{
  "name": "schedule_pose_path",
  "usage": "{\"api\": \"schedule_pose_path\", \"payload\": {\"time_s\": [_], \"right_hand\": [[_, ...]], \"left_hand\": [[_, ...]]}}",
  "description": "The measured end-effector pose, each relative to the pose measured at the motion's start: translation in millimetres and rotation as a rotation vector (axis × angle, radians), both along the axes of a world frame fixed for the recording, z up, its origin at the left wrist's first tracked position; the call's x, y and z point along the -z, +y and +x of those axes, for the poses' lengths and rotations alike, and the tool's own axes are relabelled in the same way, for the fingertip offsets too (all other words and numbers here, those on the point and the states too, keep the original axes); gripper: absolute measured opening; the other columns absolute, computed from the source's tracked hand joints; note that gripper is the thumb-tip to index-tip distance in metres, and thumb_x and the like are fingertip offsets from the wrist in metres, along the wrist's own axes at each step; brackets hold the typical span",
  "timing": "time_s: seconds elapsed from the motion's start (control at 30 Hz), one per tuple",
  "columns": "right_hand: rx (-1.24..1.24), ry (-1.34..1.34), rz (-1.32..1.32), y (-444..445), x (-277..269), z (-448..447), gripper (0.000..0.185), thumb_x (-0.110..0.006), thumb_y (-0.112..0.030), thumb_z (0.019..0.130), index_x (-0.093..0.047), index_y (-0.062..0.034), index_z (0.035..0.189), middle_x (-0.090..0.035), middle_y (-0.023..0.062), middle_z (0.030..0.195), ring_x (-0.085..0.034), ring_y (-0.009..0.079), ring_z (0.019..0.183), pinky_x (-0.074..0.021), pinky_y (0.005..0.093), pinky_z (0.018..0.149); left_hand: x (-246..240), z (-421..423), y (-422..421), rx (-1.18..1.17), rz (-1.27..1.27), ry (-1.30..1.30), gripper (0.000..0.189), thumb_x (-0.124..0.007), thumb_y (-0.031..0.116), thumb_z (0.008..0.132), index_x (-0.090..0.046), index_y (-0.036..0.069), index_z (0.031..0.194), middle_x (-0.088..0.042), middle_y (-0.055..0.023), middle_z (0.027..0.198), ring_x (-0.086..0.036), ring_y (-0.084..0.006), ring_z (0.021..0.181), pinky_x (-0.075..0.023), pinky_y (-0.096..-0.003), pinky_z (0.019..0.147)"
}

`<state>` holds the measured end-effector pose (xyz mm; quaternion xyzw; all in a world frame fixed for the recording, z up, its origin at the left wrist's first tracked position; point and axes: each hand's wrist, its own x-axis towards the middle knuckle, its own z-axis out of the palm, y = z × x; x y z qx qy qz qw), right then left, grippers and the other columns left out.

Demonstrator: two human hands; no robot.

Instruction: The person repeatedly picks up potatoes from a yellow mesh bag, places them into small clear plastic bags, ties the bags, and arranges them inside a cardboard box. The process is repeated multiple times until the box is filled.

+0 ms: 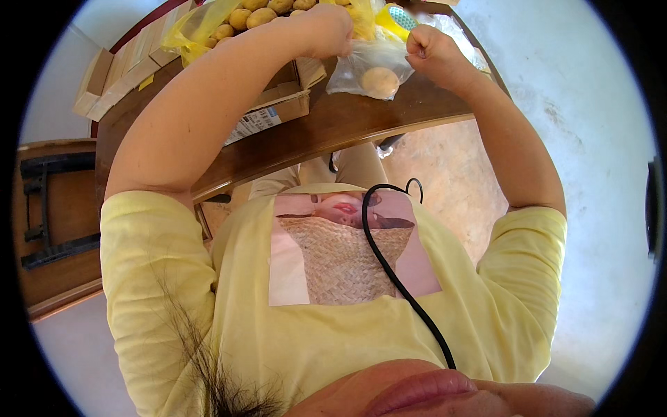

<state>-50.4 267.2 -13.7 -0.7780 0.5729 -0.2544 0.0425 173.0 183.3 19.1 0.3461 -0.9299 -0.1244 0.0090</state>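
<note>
A clear plastic bag (pixel 346 68) with one potato (pixel 380 82) in its lower part is stretched between my two hands over the table's near edge. My left hand (pixel 331 31) grips the bag's upper left side, its fingers partly hidden. At the opposite upper corner, my right hand (pixel 435 54) is closed in a fist on the plastic. Beyond my left forearm lies an open yellow plastic bag (pixel 190 31) full of potatoes (pixel 261 18).
An open cardboard box (pixel 292 107) with a printed label sits under my left forearm on the dark wooden table (pixel 354 125). Several small cartons (pixel 130 62) line the table's left side. Past my right hand is a yellow item with teal mesh (pixel 402 20). A black cable (pixel 385 260) hangs over my shirt.
</note>
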Motion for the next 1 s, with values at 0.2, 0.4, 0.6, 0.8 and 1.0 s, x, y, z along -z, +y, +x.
{"api": "schedule_pose_path", "payload": {"time_s": [0.2, 0.4, 0.6, 0.8, 1.0], "right_hand": [[-0.046, -0.01, -0.068, -3, 7, -4, 0.019, -0.059, -0.004, 0.077, -0.065, -0.0068, 0.095, -0.064, 0.0145, 0.085, -0.061, 0.0294, 0.078, -0.0498, 0.0342, 0.071], [0.169, -0.297, 0.418, 7, -8, 10, 0.022, -0.054, -0.003, 0.078, -0.063, -0.0052, 0.098, -0.057, 0.0012, 0.077, -0.054, 0.0102, 0.064, -0.0448, 0.0249, 0.057], [0.08, -0.63, 0.498, 6, 10, 10, 0.025, -0.059, -0.009, 0.081, -0.063, -0.0046, 0.105, -0.062, 0.0037, 0.082, -0.057, 0.0142, 0.072, -0.0463, 0.0262, 0.068], [-0.044, -0.436, 0.614, 8, 0, 32, 0.033, -0.064, -0.023, 0.085, -0.063, -0.0033, 0.111, -0.063, 0.0008, 0.092, -0.053, 0.0103, 0.09, -0.0437, 0.0282, 0.081], [-0.174, -0.499, 0.577, 17, -20, 28, 0.029, -0.065, -0.029, 0.086, -0.069, -0.0065, 0.104, -0.065, -0.0014, 0.089, -0.054, 0.0074, 0.082, -0.0438, 0.0254, 0.071]], "left_hand": [[-6, 8, -10, 0.054, 0.027, 0.092, 0.027, -0.061, 0.033, 0.075, -0.07, 0.008, 0.081, -0.067, -0.0126, 0.073, -0.064, -0.0281, 0.073, -0.0504, -0.0385, 0.072], [-24, 10, 22, -0.115, 0.104, 0.127, 0.027, -0.06, 0.034, 0.076, -0.069, 0.01, 0.083, -0.067, -0.0082, 0.074, -0.064, -0.0228, 0.071, -0.0497, -0.0354, 0.069], [2, 6, 8, -0.088, 0.606, 0.397, 0.014, -0.064, 0.019, 0.08, -0.062, 0.006, 0.076, -0.059, -0.0008, 0.064, -0.051, -0.007, 0.055, -0.0435, -0.0214, 0.052], [-15, 4, 31, -0.039, 0.588, 0.37, 0.014, -0.063, 0.02, 0.08, -0.062, 0.007, 0.075, -0.057, 0.0014, 0.064, -0.05, -0.0061, 0.055, -0.042, -0.021, 0.052], [-25, 12, 33, -0.005, 0.508, 0.462, 0.016, -0.063, 0.022, 0.08, -0.063, 0.007, 0.085, -0.062, -0.0034, 0.076, -0.056, -0.0091, 0.069, -0.0449, -0.0257, 0.059]]}}
